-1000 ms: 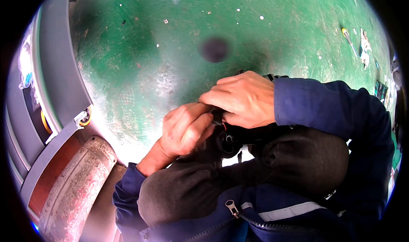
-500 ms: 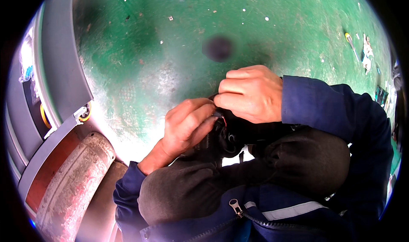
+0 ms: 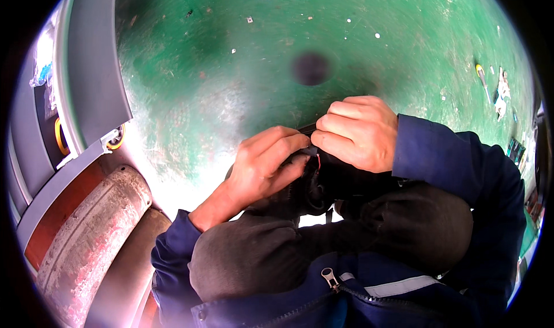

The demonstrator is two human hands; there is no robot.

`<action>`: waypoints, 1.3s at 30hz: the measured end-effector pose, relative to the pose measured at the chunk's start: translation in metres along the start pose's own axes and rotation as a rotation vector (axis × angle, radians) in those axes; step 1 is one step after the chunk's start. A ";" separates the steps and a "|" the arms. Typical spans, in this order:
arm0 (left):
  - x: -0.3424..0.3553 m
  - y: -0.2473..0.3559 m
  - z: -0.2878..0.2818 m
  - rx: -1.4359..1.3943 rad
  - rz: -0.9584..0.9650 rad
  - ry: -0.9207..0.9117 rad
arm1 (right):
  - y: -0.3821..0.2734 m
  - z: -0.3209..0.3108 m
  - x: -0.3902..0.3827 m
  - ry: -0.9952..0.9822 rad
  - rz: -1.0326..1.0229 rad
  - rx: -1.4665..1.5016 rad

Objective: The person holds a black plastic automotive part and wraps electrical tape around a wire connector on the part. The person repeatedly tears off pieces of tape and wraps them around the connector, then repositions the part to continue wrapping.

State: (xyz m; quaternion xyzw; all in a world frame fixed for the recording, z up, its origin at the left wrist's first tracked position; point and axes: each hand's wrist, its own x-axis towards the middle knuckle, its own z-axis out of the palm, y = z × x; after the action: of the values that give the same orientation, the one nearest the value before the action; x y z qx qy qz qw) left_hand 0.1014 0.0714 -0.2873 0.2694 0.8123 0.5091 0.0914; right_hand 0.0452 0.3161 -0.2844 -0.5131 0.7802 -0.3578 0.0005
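Observation:
Both my hands meet over a black object [image 3: 352, 179] held above my knees; its kind is lost in deep shadow. Between the thumb and fingers of my left hand [image 3: 259, 163] is a small dark piece [image 3: 312, 151]. A short red wire [image 3: 318, 162] runs down beside it, above dark looped cables [image 3: 314, 195]. My right hand [image 3: 359, 134] is closed in a pinch, its fingertips almost touching the left ones. Whatever it grips is hidden behind the fingers.
To the left stand grey panels [image 3: 95, 68] with an orange-rimmed wheel [image 3: 117, 137] and a worn, rounded metal part [image 3: 95, 235]. On the green floor [image 3: 259, 68] at right lie a yellow-handled screwdriver [image 3: 482, 81] and a crumpled pale scrap [image 3: 502, 94]. Small bits are scattered farther off.
The view has shifted a little, so the floor and both hands sit slightly further right. My two hands stay pinched together at the same spot on the black object.

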 end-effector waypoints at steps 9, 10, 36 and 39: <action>-0.004 -0.004 0.007 -0.019 0.038 0.061 | -0.001 -0.005 0.004 -0.011 0.188 -0.006; -0.003 -0.003 0.006 -0.003 0.049 0.063 | -0.001 -0.005 0.004 -0.021 0.286 0.024; 0.000 0.003 0.001 0.183 0.204 0.055 | 0.012 -0.020 0.038 -0.399 1.192 1.083; -0.001 -0.002 0.004 0.148 0.207 0.071 | 0.010 -0.018 0.035 -0.367 1.191 1.121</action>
State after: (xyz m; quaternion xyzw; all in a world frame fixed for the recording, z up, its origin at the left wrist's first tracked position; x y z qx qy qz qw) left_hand 0.1033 0.0735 -0.2906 0.3398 0.8182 0.4637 -0.0104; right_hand 0.0138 0.3003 -0.2634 0.0107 0.6150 -0.5434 0.5713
